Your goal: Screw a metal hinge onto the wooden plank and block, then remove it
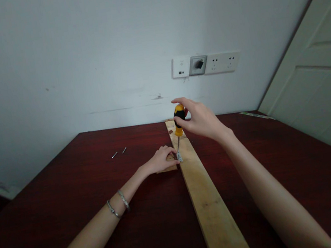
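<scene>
My right hand (202, 120) is closed around the yellow and black handle of a screwdriver (179, 115). The shaft points down, slightly tilted, and its tip meets a small silver metal bracket (180, 157) on a long pale wooden board (208, 201). At the board's left edge, my left hand (161, 159) pinches the bracket between thumb and forefinger. Partly hidden beneath that hand lies a short flat piece of wood (169, 168), against the board. Any screw under the tip is too small to make out.
Two small metal screws or pins, one here (114, 154) and another (124, 150), lie left on the dark red table (99, 181). A white wall with sockets (221, 63) stands behind. A thin strip (256, 115) lies at the back right, near a panelled door (326, 59).
</scene>
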`<state>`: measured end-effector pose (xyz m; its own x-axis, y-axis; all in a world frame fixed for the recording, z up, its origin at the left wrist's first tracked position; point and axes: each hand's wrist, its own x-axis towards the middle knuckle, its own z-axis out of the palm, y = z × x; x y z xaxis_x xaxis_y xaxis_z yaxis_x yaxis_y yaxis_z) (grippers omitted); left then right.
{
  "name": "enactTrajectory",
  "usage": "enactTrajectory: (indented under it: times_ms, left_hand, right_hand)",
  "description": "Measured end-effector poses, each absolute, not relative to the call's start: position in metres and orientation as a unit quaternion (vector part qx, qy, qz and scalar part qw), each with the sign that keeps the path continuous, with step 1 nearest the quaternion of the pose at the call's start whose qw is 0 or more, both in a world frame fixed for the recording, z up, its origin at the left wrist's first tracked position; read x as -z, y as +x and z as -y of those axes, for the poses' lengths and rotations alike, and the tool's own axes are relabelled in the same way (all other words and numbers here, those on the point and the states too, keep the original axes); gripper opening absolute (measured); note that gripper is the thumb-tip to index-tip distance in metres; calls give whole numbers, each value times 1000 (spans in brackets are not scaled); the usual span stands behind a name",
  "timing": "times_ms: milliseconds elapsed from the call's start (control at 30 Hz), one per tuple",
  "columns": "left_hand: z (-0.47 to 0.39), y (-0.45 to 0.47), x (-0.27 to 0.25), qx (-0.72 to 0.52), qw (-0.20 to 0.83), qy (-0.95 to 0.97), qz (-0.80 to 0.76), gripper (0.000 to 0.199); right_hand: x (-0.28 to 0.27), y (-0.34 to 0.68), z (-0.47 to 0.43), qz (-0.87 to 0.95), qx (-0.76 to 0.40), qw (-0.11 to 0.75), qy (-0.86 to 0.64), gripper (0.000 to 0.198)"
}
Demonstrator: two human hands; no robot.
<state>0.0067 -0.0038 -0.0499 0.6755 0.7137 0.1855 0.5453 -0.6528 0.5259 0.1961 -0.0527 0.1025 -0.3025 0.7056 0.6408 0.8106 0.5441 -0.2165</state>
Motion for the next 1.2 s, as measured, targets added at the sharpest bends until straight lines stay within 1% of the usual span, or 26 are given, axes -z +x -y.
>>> enactTrajectory:
  times_ms: [167, 367, 500, 600, 700, 800, 967, 1100, 1200]
  left_hand:
    - [3, 6, 52, -202, 221, 889, -347, 38]
    - [2, 7, 52, -200, 221, 889, -346, 37]
    - [2, 7, 52, -202, 219, 890, -346, 38]
    - [1, 7, 53, -203, 219, 892, -339, 37]
    - [2, 7, 52, -204, 221, 892, -336, 35]
    - [3, 7, 51, -203, 224, 890, -341, 37]
    - [3, 6, 51, -203, 227, 890, -339, 38]
    - [3, 6, 51, -198, 226, 893, -336, 38]
    - [3, 6, 50, -198, 224, 893, -336, 38]
  right_hand:
    - [-104, 195, 56, 802, 92, 341, -482, 37]
    - [-103, 196, 52, 792, 94, 344, -495, 37]
    - [-100, 198, 48, 808, 53, 373, -454, 44]
    - [-99, 197, 49, 808, 57, 363, -462, 49]
    - [-101, 195, 52, 809, 71, 340, -473, 46]
    - [-103, 193, 56, 805, 81, 329, -487, 44]
    - [-103, 195, 55, 799, 87, 340, -489, 41]
    - [-104, 197, 55, 810, 59, 352, -466, 47]
    - [-105, 197, 57, 812, 45, 353, -462, 45]
